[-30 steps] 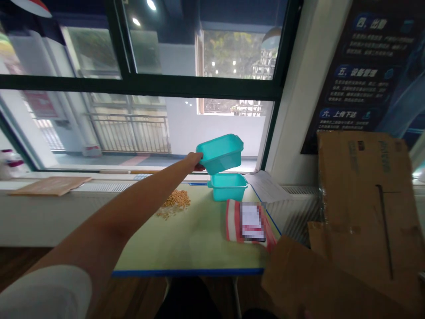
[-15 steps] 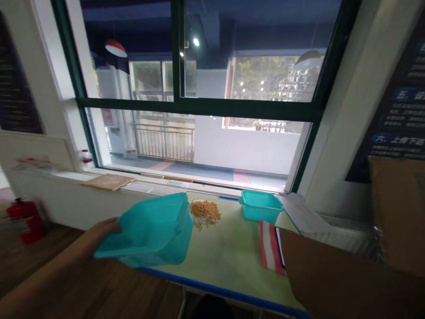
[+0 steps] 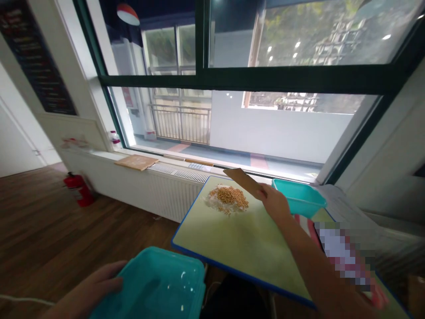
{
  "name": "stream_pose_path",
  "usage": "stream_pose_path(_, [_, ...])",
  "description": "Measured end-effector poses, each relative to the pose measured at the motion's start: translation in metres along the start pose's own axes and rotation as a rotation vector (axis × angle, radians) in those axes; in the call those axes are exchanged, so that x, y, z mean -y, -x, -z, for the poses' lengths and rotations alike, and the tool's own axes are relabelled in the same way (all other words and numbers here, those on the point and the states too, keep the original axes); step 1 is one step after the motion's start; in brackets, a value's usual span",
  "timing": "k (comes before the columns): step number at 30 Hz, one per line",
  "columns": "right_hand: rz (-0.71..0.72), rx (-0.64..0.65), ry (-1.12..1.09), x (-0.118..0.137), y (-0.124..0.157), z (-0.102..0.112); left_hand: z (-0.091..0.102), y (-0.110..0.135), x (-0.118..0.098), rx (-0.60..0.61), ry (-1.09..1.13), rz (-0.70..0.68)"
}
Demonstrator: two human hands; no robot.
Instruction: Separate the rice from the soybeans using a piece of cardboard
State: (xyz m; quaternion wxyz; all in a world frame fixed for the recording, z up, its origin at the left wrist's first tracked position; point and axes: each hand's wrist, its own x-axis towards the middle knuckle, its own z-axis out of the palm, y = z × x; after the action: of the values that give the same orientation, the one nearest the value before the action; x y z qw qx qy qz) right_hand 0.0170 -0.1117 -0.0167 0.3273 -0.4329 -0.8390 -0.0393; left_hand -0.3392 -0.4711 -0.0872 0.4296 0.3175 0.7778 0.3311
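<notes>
My left hand [image 3: 102, 283] grips the rim of a teal plastic bin [image 3: 159, 283], fingers and thumb closed on its left side, low beside the table's front left edge. My right hand [image 3: 274, 201] pinches a flat brown piece of cardboard [image 3: 244, 182] and holds it over the far side of the table. Left of the cardboard, a heap of tan soybeans [image 3: 227, 195] lies on whitish fine material [image 3: 226, 208], and a few beans are scattered around it. Just past my right hand stands a second teal bin [image 3: 300, 197]; its inside is mostly hidden.
The pale green table [image 3: 232, 243] has a blue edge. A red-and-white striped cloth [image 3: 305, 223] and a blurred-out phone [image 3: 338, 248] lie under my right forearm. Behind are a radiator [image 3: 172, 195] and window; a fire extinguisher [image 3: 79, 189] stands on the floor at left.
The bin in my left hand has dropped down, from beside the beans to below the table edge. My right hand has brought the cardboard from the lower right to beside the heap.
</notes>
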Motion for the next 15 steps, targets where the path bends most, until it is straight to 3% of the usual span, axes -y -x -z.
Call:
stream_pose_path(2, [0.052,0.048,0.061,-0.001,-0.013,-0.013,-0.016,0.000,0.005,0.120,0.086,-0.017])
stream_pose_path(7, [0.195,0.074,0.110,0.000,-0.017,-0.019,-0.055,-0.014,0.027,0.051,-0.021,-0.048])
stream_pose_path(9, [0.244,0.064,0.120,0.001,-0.010,-0.015,-0.068,-0.020,0.033,0.086,-0.039,-0.075])
stream_pose_path(15, [0.181,0.010,0.052,-0.012,0.018,-0.022,-0.101,-0.024,0.016,0.132,-0.273,-0.164])
